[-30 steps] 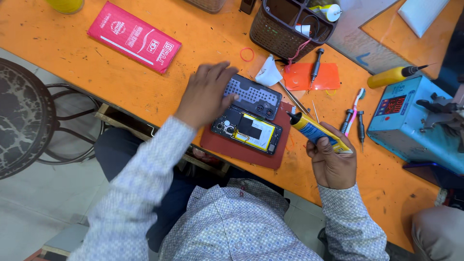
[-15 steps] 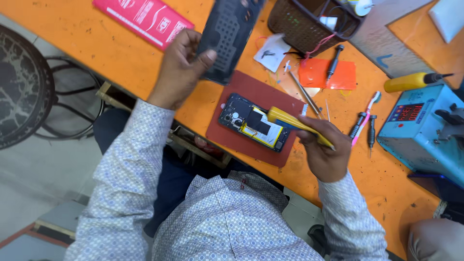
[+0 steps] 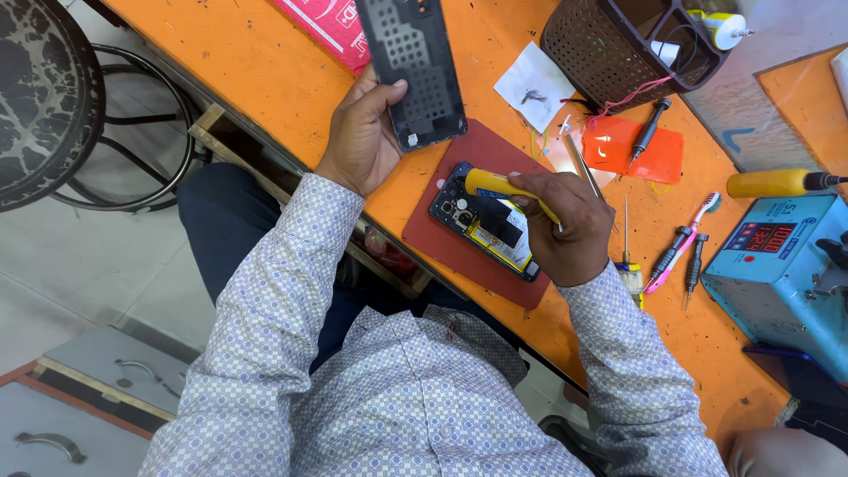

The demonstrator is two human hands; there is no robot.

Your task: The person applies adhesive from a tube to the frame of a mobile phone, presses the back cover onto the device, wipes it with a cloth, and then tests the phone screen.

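A person in a patterned shirt sits at an orange workbench [image 3: 291,84], seen from above. Nearest the body, the right hand [image 3: 565,231] is curled tight around a yellow-handled tool [image 3: 505,187], whose free end reaches up and left over an opened phone [image 3: 486,221]. The phone lies flat on a dark red mat [image 3: 450,243], insides showing, its long axis running diagonally from upper left to lower right. The right hand sits directly over the phone's lower right end, so it is by far the nearer hand. Up and left of the phone, the left hand [image 3: 362,141] grips the lower edge of a black back cover [image 3: 412,66], thumb on its inner face, holding it raised clear of the mat. Right of the phone lie small screwdrivers [image 3: 680,256] and a toothbrush [image 3: 685,238]. Beyond the phone sit an orange plastic sheet [image 3: 623,150], a scrap of white paper [image 3: 534,86] and a brown mesh basket [image 3: 609,49]. Far right of the phone stands a blue box with a red display [image 3: 777,274]
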